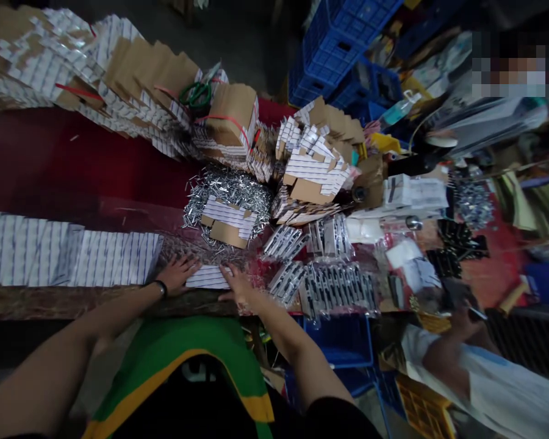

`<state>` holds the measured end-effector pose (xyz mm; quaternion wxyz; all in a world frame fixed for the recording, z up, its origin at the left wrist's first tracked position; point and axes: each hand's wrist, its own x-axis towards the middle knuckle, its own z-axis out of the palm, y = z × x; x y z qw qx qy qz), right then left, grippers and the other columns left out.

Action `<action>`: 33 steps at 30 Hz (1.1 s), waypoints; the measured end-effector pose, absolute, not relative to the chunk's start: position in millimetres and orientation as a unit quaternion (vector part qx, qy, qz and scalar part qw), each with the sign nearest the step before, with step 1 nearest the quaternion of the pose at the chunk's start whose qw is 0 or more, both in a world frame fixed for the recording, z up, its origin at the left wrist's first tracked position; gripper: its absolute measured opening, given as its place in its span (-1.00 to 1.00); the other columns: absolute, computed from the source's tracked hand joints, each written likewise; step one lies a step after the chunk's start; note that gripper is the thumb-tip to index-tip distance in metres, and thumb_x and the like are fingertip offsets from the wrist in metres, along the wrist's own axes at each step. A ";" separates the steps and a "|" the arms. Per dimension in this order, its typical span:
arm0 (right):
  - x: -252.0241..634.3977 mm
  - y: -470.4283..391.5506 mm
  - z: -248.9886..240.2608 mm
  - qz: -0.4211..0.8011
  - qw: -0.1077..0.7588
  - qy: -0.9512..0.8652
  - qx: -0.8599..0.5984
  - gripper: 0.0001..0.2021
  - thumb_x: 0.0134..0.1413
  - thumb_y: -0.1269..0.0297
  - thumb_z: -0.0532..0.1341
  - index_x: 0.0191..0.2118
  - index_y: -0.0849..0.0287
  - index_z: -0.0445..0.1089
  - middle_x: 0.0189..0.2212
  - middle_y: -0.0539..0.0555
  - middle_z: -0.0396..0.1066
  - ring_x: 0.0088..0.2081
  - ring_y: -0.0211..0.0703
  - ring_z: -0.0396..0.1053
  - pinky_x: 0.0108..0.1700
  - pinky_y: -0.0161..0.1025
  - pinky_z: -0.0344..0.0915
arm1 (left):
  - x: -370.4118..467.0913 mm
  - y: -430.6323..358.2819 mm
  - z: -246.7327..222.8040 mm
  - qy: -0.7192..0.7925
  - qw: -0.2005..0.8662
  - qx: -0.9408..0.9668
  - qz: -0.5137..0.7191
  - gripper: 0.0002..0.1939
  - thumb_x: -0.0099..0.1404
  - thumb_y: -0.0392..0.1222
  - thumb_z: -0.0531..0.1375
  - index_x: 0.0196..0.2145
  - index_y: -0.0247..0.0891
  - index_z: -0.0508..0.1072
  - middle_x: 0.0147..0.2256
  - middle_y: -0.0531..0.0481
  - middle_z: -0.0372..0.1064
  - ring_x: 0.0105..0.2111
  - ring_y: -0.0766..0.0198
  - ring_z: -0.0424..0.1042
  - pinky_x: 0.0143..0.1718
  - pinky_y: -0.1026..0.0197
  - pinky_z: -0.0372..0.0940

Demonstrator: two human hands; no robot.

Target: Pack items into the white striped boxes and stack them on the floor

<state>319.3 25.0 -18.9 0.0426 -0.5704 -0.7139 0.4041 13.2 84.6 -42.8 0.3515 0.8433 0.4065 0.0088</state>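
A small white carton with dark stripes (207, 277) lies flat near the front edge of the table. My left hand (179, 274) grips its left end, fingers bent over it. At the opposite end my right hand (238, 284) holds it, thumb and fingers against the edge. Just beyond is a heap of shiny metal screws or pins (231, 183), and a flattened carton with a brown flap (229, 221) rests on it. To the left of my left hand stands a row of closed striped cartons (114, 257). Bagged metal parts (341, 286) lie to my right.
Bundles of flat cartons (231, 116) line the far side, with green-handled scissors (196, 94) on one bundle. A loose stack of flat cartons (318, 171) stands beyond the bags. Blue crates (336, 46) rise behind. At right, a co-worker's arm (452, 341) reaches to the table.
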 end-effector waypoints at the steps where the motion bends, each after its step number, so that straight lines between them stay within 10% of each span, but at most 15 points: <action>1: 317.1 21.2 -14.9 0.393 -0.015 -0.729 -0.561 0.01 0.13 0.00 0.48 0.60 -0.02 0.06 0.54 0.32 0.06 0.40 0.36 0.22 0.37 0.26 0.26 | 15.6 82.1 -40.9 0.388 0.333 0.859 0.001 -0.24 0.26 0.09 0.36 0.37 -0.13 0.44 0.45 -0.36 0.24 0.56 -0.29 -0.03 0.50 -0.48 -0.21; 9: 303.0 32.3 -6.5 0.308 -0.099 -0.746 -0.582 -0.16 0.40 0.06 0.33 0.63 -0.02 -0.02 0.27 0.35 0.39 0.19 0.20 0.43 0.24 0.06 0.40 | 63.1 92.1 -51.5 0.397 0.340 0.853 -0.004 -0.35 0.30 0.12 0.37 0.26 -0.22 0.54 0.25 -0.47 0.46 0.18 -0.26 0.49 0.28 -0.19 0.29; 16: 292.7 18.8 -4.1 0.278 -0.132 -0.751 -0.585 0.12 0.26 -0.25 0.36 0.65 0.15 -0.19 0.49 0.54 0.12 0.37 0.53 0.25 0.36 0.44 0.20 | 70.4 66.7 -41.6 0.414 0.295 0.861 -0.030 -0.26 0.27 0.03 0.41 0.37 -0.14 0.47 0.40 -0.43 0.30 0.41 -0.44 0.21 0.42 -0.44 0.00; 23: 316.7 90.1 13.6 0.260 -0.075 -0.667 -0.695 -0.49 0.48 -0.15 0.15 0.29 0.01 0.51 0.22 0.29 0.50 0.32 0.29 0.34 0.36 0.27 0.23 | 95.7 80.5 -4.5 0.434 0.319 0.837 -0.097 -0.33 0.23 -0.16 0.39 0.30 -0.17 0.50 0.24 -0.42 0.42 0.12 -0.31 0.52 0.16 -0.23 0.36; 29: 335.4 187.4 17.2 0.231 -0.036 -0.509 -0.828 0.13 0.30 -0.15 0.31 0.61 0.52 -0.26 0.38 0.73 0.17 0.31 0.49 0.34 0.25 0.23 0.35 | -27.7 63.7 42.5 0.682 0.259 0.680 0.076 -0.44 0.45 0.03 0.18 0.30 -0.25 0.44 -0.01 -0.28 0.53 0.00 -0.16 0.53 0.08 -0.08 0.41; 33: 346.6 201.7 20.2 0.283 0.010 -0.498 -0.819 0.09 0.13 0.09 0.41 0.56 0.60 -0.10 0.30 0.70 0.31 0.27 0.40 0.42 0.22 0.08 0.41 | -139.6 78.2 69.9 0.826 0.114 0.549 0.057 -0.34 0.44 0.08 0.16 0.30 -0.44 0.43 -0.04 -0.38 0.44 0.03 -0.27 0.45 0.12 -0.24 0.37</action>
